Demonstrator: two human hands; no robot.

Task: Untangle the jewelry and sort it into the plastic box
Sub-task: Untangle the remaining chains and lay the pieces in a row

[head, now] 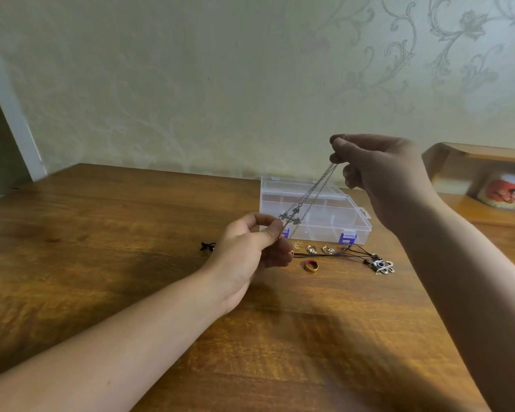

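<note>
- Above a wooden table (131, 263), a person's two bare hands stretch a thin metal chain necklace (318, 185) taut in the air, in front of a clear plastic box (324, 215).
- The right hand (381, 176) is raised highest, thumb and forefinger pinched on the upper end of the chain, the other fingers curled in below.
- The left hand (250, 251) sits lower and nearer the table, fingers curled, thumb and forefinger pinching the foot of a dark cross pendant (290, 217) that hangs on the chain.
- The chain runs on a slant between the two hands, in doubled strands, crossing in front of the box.
- The plastic box rests on the table near the wall, lid closed, with blue latches (348, 237) on its front edge and dividers visible through the clear top.
- Just in front of the box lie more pieces: two gold earrings (320, 249), a gold-and-red ring (311, 266), a black cord (339, 253) leading to a silver pendant (382, 266).
- A black knotted end of cord (207, 246) lies on the table left of the left hand.
- At far right, a wooden shelf (482, 156) holds a printed mug (506, 191).
</note>
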